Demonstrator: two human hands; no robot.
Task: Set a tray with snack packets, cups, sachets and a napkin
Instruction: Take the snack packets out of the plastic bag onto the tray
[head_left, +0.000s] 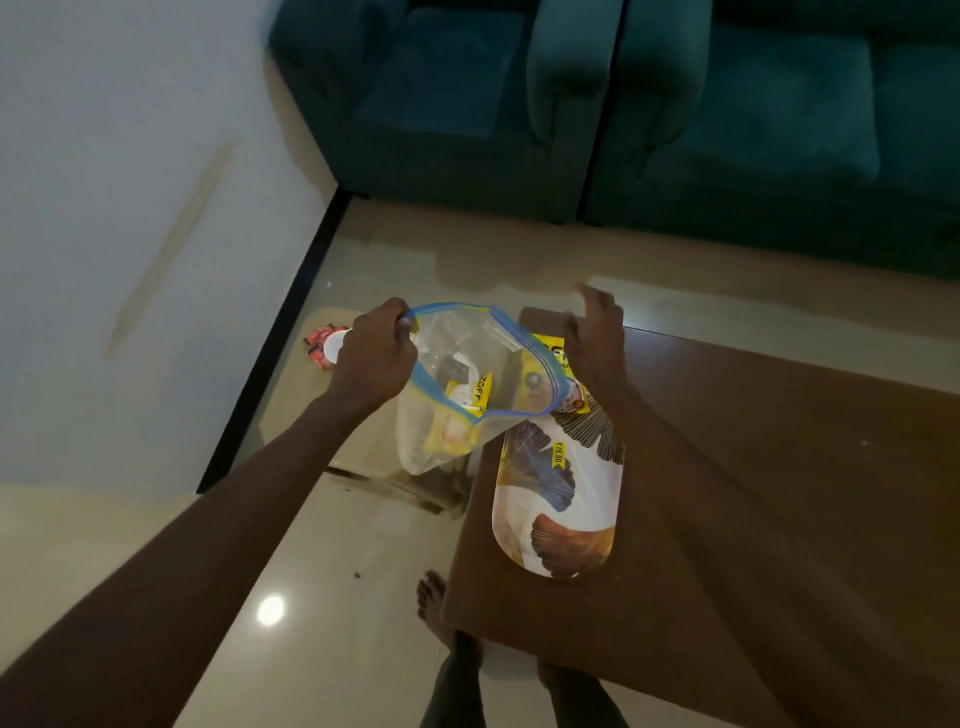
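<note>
My left hand (375, 349) grips the blue-zipped rim of a clear plastic bag (457, 395), held open in the air at the brown table's left edge. Yellow and white packets show inside the bag. My right hand (595, 332) hovers with spread fingers beside the bag's far rim, holding nothing. An oval patterned tray (558, 499) with a price sticker lies on the brown table (779, 467). A yellow snack packet (563, 353) rests at the tray's far end, partly hidden by the bag. A white cup with red sachets (324, 343) sits on a lower surface, left of my left hand.
Teal sofas (623, 104) stand beyond the table. A white wall with a black skirting runs along the left. The floor is glossy beige tile (337, 571). My bare feet (441, 613) stand at the table's near-left corner.
</note>
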